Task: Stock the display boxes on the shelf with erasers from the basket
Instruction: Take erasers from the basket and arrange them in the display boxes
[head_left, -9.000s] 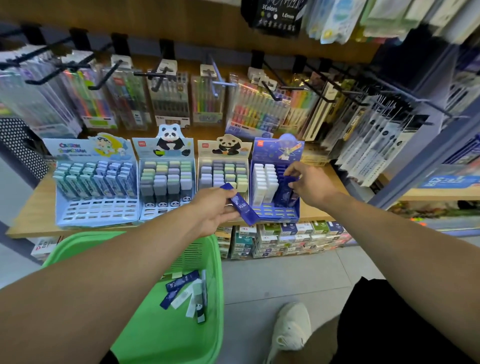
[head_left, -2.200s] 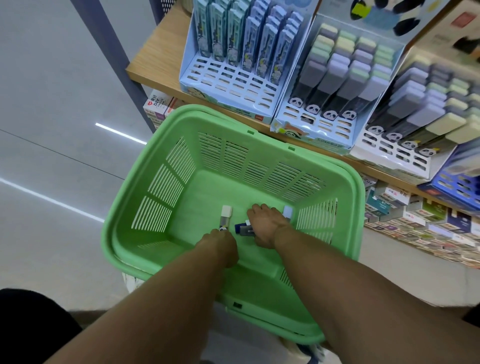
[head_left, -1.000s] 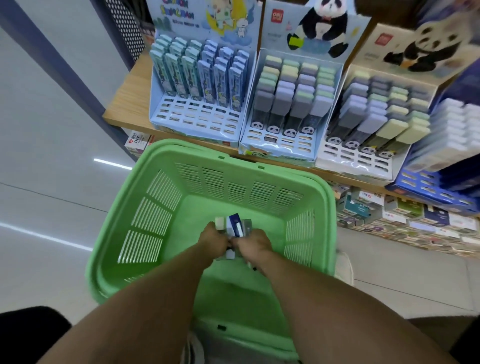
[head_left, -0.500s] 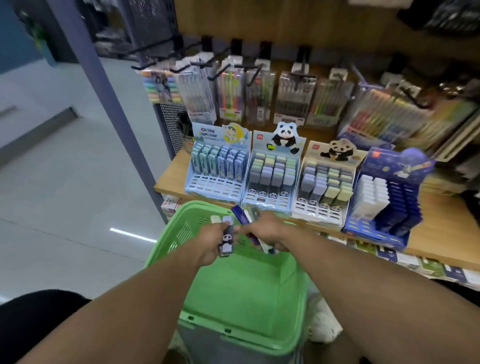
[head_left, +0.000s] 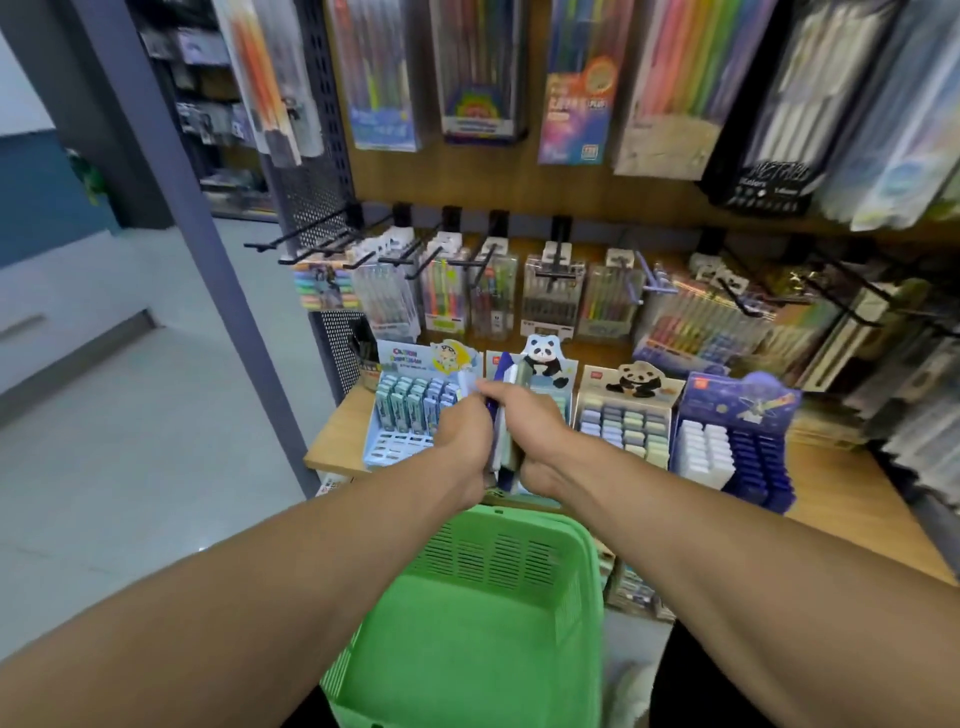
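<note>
My left hand (head_left: 462, 441) and my right hand (head_left: 530, 431) are pressed together, gripping a bunch of erasers (head_left: 503, 441) in dark blue and white sleeves between them. The hands are raised above the green basket (head_left: 467, 623) and in front of the panda display box (head_left: 545, 374) on the wooden shelf (head_left: 852, 499). Left of it stands the light blue display box (head_left: 410, 415), to the right a second panda box (head_left: 626, 421) and the dark blue box (head_left: 737, 441) with white and blue erasers. I see no erasers in the visible part of the basket.
Packs of pens hang on black hooks (head_left: 550, 291) above the boxes. A grey upright post (head_left: 208, 249) borders the shelf on the left, with grey floor (head_left: 130, 441) beyond. Small boxed goods (head_left: 634, 592) sit below the shelf.
Both hands have lifted the gathered erasers out of the basket and up to the display boxes. The view has tilted upward to the hanging pens.
</note>
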